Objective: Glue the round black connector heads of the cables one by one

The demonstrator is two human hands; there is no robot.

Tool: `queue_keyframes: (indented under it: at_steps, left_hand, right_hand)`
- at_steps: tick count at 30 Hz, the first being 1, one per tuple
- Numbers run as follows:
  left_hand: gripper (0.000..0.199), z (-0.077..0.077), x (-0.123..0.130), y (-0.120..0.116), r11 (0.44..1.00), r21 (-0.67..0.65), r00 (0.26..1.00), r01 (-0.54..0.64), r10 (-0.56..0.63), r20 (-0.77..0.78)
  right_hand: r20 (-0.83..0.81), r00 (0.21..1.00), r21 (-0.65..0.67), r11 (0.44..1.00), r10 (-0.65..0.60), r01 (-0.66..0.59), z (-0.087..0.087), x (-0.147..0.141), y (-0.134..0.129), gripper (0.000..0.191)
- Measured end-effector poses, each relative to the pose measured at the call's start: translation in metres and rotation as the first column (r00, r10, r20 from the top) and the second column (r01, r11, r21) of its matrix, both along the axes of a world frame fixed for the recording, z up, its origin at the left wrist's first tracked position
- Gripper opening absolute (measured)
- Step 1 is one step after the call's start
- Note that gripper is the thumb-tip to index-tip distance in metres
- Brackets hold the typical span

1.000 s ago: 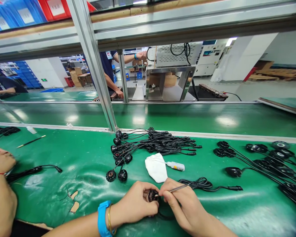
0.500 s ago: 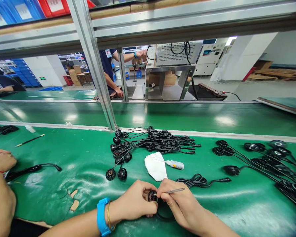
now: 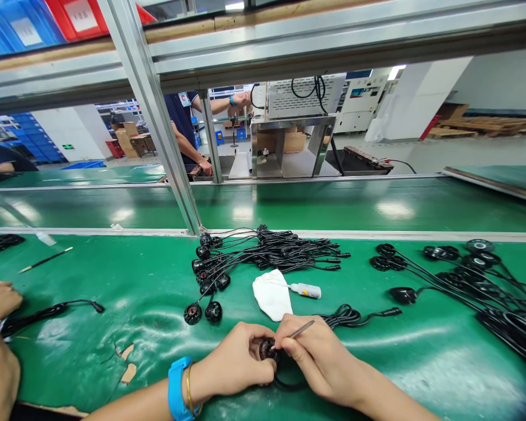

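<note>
One round black part point(image 3: 265, 349), low over green bench point(image 3: 153, 275), pinched in left hand point(image 3: 234, 361), partly hidden by the grip. Right hand point(image 3: 318, 358) pinches slim rod point(image 3: 302, 329); tip at the part, contact unclear. Bench stretches left to torn patch point(image 3: 128, 373); pale strip point(image 3: 377, 236) bounds far edge. Red bin point(image 3: 58, 20) cut off; label point(image 3: 80, 15) too blurred.

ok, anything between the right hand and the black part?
Nothing visible. The right hand holds a thin tool, tip at the black part in the left hand; contact unclear. The white cloth and bottle lie beyond, off that line.
</note>
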State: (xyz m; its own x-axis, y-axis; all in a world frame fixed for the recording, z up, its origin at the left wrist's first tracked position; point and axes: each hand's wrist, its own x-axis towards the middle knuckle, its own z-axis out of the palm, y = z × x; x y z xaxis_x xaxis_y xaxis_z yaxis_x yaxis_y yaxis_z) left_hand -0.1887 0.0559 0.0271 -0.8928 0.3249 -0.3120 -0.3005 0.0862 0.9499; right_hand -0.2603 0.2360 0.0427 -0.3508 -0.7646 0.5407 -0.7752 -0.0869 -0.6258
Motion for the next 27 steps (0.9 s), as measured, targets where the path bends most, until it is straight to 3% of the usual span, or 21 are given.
queue_keyframes:
  at_steps: [4,17,23,27]
  left_hand:
    - [0.028,0.0077,0.0009,0.0011,1.000,-0.029,1.000,0.005,-0.005,-0.002]
    - [0.016,0.0037,0.0024,0.0003,0.999,-0.036,0.999,0.033,-0.034,-0.022]
    - [0.025,0.0056,-0.0002,-0.0006,0.997,-0.068,0.998,0.044,-0.046,-0.033]
    - [0.022,0.0028,-0.0010,-0.0025,0.997,-0.064,0.998,0.038,-0.040,-0.041]
  right_hand:
    - [0.059,0.998,-0.082,0.996,-0.026,0.031,0.0005,0.0021,0.0040,0.018]
    - [0.028,0.998,0.123,0.991,0.051,-0.054,-0.0049,0.0061,0.0028,0.006]
    - [0.009,1.000,-0.006,1.000,0.002,-0.002,-0.0020,0.0042,0.0027,0.011]
    - [-0.028,1.000,0.060,0.998,-0.011,0.013,-0.0016,0.0037,0.0009,0.009]
